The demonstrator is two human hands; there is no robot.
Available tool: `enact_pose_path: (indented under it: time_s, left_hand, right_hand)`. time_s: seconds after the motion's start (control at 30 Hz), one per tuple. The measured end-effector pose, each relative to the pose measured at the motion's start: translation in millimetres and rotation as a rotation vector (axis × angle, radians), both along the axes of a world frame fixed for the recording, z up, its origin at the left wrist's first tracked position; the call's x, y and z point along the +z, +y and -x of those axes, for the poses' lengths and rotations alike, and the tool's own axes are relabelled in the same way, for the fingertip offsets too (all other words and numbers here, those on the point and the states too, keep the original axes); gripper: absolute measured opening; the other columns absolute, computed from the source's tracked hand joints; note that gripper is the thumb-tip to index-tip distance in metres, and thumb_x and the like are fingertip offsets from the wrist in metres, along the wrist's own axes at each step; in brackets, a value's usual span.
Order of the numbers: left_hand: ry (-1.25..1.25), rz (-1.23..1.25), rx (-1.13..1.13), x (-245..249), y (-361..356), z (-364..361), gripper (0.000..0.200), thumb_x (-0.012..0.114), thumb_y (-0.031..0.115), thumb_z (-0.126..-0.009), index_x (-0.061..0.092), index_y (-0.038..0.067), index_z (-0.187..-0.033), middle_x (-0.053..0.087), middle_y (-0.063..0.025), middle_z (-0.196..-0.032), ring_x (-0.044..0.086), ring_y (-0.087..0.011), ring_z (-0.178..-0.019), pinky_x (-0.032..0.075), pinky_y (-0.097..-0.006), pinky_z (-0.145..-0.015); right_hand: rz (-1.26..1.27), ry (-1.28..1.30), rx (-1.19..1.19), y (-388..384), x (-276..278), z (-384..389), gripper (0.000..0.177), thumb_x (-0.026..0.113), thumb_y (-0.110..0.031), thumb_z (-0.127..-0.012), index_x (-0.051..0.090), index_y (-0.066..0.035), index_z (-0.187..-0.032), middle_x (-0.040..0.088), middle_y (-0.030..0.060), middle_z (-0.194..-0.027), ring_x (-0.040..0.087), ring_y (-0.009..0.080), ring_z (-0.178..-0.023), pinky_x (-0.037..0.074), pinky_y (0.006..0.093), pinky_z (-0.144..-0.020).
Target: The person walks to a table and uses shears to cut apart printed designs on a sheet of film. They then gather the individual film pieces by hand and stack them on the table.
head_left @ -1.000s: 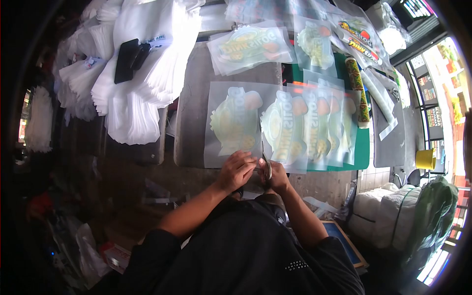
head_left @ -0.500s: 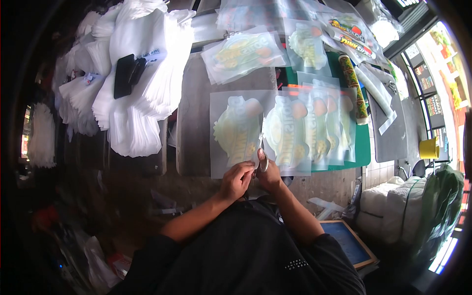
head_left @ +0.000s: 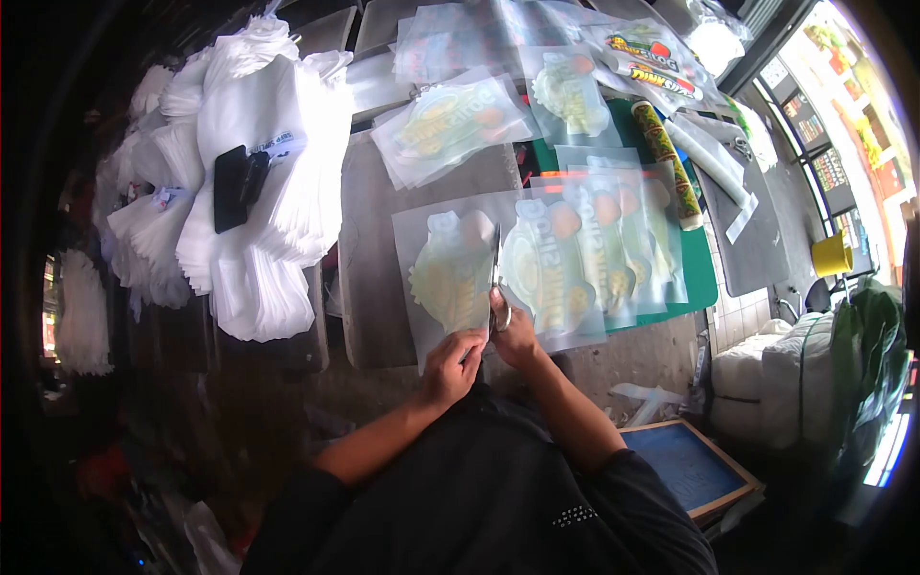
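My right hand (head_left: 516, 337) is closed on the handles of a pair of scissors (head_left: 496, 257), whose blades point away from me. They lie along the gap between a translucent printed sheet (head_left: 422, 244) on the left and a row of overlapping printed sheets (head_left: 565, 273) on the right. My left hand (head_left: 454, 366) pinches the near edge of the left sheet, just left of the scissors. Pale food pictures and reversed lettering show through the sheets. Part of a green cutting mat (head_left: 704, 273) shows beneath the row.
Tall stacks of white plastic bags (head_left: 264, 192) stand at the left, with a black phone (head_left: 230, 187) on them. More printed sheets (head_left: 450, 120) lie farther back. A patterned roll (head_left: 668, 163) lies at the right. A blue framed screen (head_left: 685, 465) is low at the right.
The scissors' blades now show stretched forward along the sheet's right edge; before, they were mostly hidden near my hands. My left hand has shifted slightly down and left. The whole view has tilted a little.
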State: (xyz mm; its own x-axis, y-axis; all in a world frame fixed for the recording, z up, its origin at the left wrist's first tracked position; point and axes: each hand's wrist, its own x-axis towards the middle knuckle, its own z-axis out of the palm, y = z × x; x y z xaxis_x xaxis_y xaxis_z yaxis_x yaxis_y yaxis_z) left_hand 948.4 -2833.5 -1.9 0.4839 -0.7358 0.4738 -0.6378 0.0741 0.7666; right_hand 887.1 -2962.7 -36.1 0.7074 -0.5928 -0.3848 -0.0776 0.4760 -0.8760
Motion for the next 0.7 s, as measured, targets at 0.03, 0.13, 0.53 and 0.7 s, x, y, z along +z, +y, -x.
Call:
enact_pose_path:
  time_s: [0.03,0.13,0.53,0.7]
  left_hand:
    - [-0.003,-0.009,0.007,-0.8,0.6,-1.1,0.012,0.061,-0.005,-0.081,0.057,-0.001,-0.092,0.066,-0.0144,-0.093,0.065,-0.0308,-0.085,0.053,-0.0362,-0.073]
    - [-0.029,-0.010,0.018,2.4,2.0,-2.9,0.013,0.061,-0.005,-0.080,0.057,-0.001,-0.092,0.066,-0.0142,-0.092,0.065,-0.0308,-0.085,0.053,-0.0363,-0.074]
    - [-0.072,-0.092,0.137,7.3,-0.3,23.8,0.012,0.060,-0.004,-0.081,0.056,0.000,-0.091,0.065,-0.0145,-0.094,0.066,-0.0296,-0.090,0.054,-0.0364,-0.077]
    - [-0.103,-0.116,0.181,-2.8,-8.6,41.1,0.010,0.057,-0.003,-0.084,0.053,0.001,-0.092,0.065,-0.0155,-0.096,0.065,-0.0316,-0.091,0.053,-0.0375,-0.079]
  right_hand:
    - [0.012,0.092,0.106,-2.8,-3.5,1.7,0.057,0.041,-0.054,-0.094,0.057,0.000,-0.085,0.055,0.0073,-0.069,0.050,0.0136,-0.060,0.041,0.0293,-0.058]
    - [-0.049,0.108,0.103,-5.5,6.0,-1.6,0.056,0.042,-0.054,-0.093,0.057,-0.001,-0.086,0.055,0.0079,-0.070,0.051,0.0142,-0.061,0.042,0.0296,-0.058]
    - [-0.037,0.115,0.247,-82.0,-10.9,-13.8,0.050,0.060,-0.052,-0.086,0.052,-0.006,-0.068,0.049,0.0034,-0.056,0.049,0.0139,-0.049,0.039,0.0270,-0.048]
    - [-0.263,0.047,0.224,-113.9,-15.9,-24.8,0.051,0.065,-0.050,-0.082,0.053,-0.002,-0.078,0.053,0.0048,-0.065,0.052,0.0136,-0.051,0.041,0.0268,-0.047]
